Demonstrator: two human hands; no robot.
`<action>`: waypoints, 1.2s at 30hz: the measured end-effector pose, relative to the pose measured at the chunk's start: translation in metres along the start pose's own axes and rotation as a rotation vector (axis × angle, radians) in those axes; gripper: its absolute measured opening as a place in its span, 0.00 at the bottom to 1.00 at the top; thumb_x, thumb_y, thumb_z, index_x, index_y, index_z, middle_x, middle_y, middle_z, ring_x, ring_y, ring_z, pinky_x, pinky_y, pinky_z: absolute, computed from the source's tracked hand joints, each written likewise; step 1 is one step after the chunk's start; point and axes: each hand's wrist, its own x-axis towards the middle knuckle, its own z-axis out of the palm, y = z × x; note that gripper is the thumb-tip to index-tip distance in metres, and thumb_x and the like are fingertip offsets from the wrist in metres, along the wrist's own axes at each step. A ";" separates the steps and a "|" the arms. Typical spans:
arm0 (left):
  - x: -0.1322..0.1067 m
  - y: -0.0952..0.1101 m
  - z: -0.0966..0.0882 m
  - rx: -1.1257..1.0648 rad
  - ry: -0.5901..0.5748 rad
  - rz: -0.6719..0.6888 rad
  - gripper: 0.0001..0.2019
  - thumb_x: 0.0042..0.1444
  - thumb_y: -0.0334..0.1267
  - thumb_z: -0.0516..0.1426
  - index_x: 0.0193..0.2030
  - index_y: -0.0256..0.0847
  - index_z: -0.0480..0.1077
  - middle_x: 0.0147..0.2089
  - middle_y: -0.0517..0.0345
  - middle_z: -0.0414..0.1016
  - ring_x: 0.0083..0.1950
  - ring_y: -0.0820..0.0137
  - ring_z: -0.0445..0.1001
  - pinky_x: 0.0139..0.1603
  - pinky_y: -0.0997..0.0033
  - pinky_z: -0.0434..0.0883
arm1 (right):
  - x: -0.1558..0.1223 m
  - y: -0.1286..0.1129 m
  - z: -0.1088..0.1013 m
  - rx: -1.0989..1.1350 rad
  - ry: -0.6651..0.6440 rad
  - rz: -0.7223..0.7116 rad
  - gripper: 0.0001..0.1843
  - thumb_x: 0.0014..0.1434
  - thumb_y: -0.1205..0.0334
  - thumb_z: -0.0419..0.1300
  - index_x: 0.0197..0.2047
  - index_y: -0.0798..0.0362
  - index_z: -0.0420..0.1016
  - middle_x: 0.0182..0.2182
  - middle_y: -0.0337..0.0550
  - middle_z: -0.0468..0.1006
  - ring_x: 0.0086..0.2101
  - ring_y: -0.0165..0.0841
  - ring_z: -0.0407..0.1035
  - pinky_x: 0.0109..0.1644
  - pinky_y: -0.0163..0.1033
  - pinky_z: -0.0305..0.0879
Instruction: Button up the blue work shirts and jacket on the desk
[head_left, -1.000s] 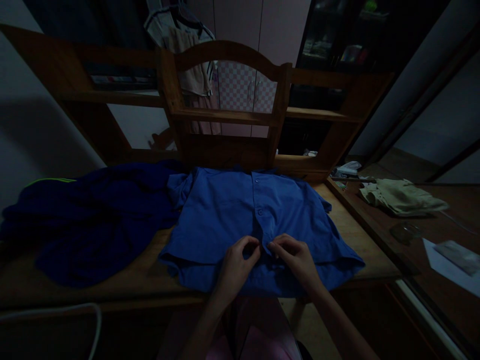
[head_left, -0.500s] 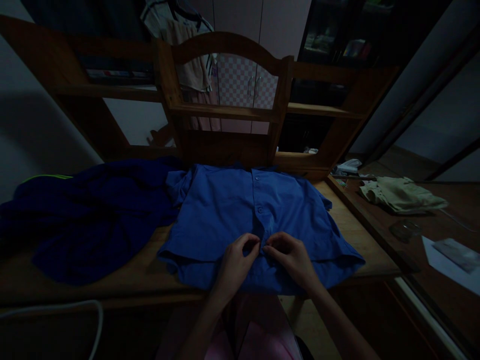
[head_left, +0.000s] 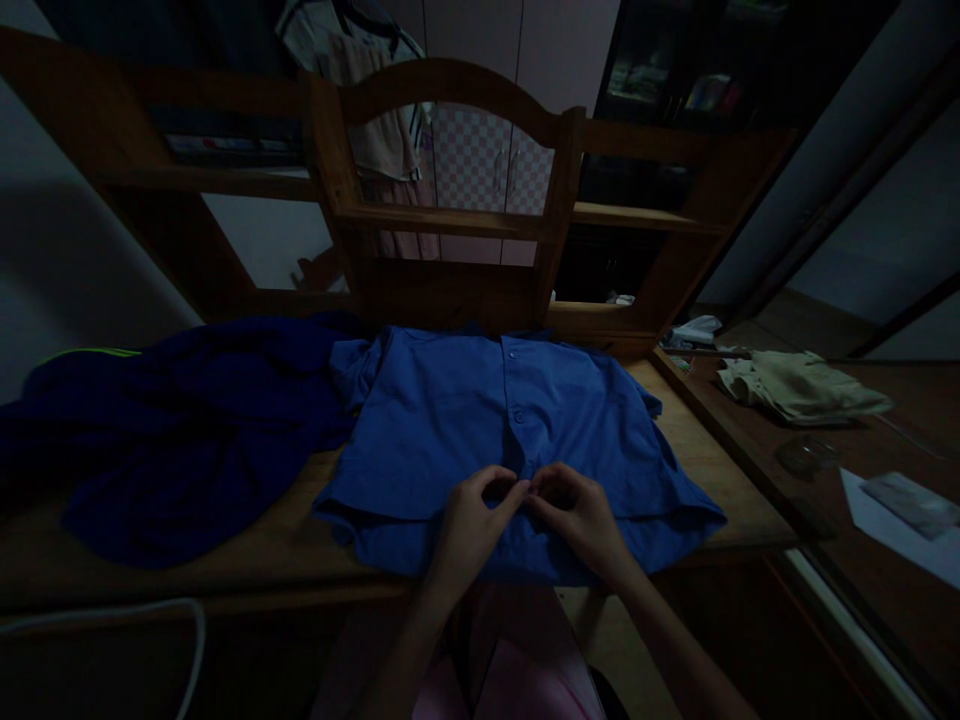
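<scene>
Blue cloth at centre: a blue shirt (head_left: 442, 420) lies flat, front upward, on the wooden table (head_left: 720, 470), with its collar end toward the shelf unit (head_left: 450, 290) and its hem at the near table edge. Two buttons (head_left: 517, 415) show along the closed upper placket. The left hand (head_left: 471, 528) and right hand (head_left: 581, 520) meet at the placket below the lower button, fingertips close together; each pinches the shirt's front edge between thumb and fingers. Whether a button lies within the pinch cannot be told in the dim light. A dark blue garment (head_left: 187, 430) lies crumpled just beside the shirt on the left, touching its sleeve. Well apart on the right, a beige cloth (head_left: 802, 390) and papers (head_left: 900, 510) rest on a darker surface. A white cable (head_left: 150, 612) curves below the near table edge.
</scene>
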 end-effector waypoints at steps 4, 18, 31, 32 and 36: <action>0.000 -0.003 -0.001 -0.018 0.011 0.000 0.11 0.55 0.45 0.57 0.35 0.40 0.74 0.35 0.58 0.78 0.38 0.69 0.75 0.41 0.73 0.69 | 0.000 -0.002 -0.002 0.076 -0.025 0.028 0.11 0.59 0.55 0.60 0.38 0.54 0.72 0.28 0.38 0.74 0.29 0.30 0.70 0.32 0.32 0.64; -0.001 -0.010 0.000 -0.261 0.017 -0.165 0.10 0.48 0.40 0.62 0.34 0.35 0.72 0.32 0.56 0.77 0.33 0.69 0.78 0.34 0.77 0.74 | 0.003 -0.001 -0.002 0.111 -0.043 0.055 0.11 0.57 0.56 0.62 0.36 0.55 0.74 0.30 0.42 0.77 0.31 0.32 0.72 0.35 0.33 0.67; -0.003 -0.008 -0.002 -0.238 -0.020 -0.087 0.08 0.48 0.39 0.62 0.31 0.36 0.72 0.30 0.56 0.77 0.34 0.69 0.77 0.37 0.75 0.73 | -0.002 -0.003 -0.005 0.103 -0.036 0.012 0.13 0.57 0.53 0.62 0.36 0.55 0.74 0.30 0.43 0.78 0.31 0.34 0.73 0.36 0.35 0.68; -0.004 -0.007 -0.002 -0.235 -0.018 -0.080 0.08 0.48 0.40 0.62 0.32 0.36 0.72 0.30 0.56 0.77 0.34 0.69 0.77 0.37 0.75 0.73 | -0.002 -0.003 -0.005 0.101 -0.036 0.004 0.13 0.57 0.53 0.62 0.36 0.56 0.74 0.30 0.43 0.77 0.31 0.34 0.73 0.36 0.35 0.68; -0.007 0.002 -0.002 -0.222 -0.022 -0.071 0.12 0.49 0.43 0.61 0.34 0.36 0.74 0.34 0.54 0.78 0.37 0.67 0.77 0.40 0.73 0.73 | -0.005 -0.005 -0.008 0.123 -0.038 -0.006 0.14 0.57 0.52 0.61 0.36 0.56 0.73 0.29 0.43 0.77 0.31 0.33 0.73 0.36 0.35 0.68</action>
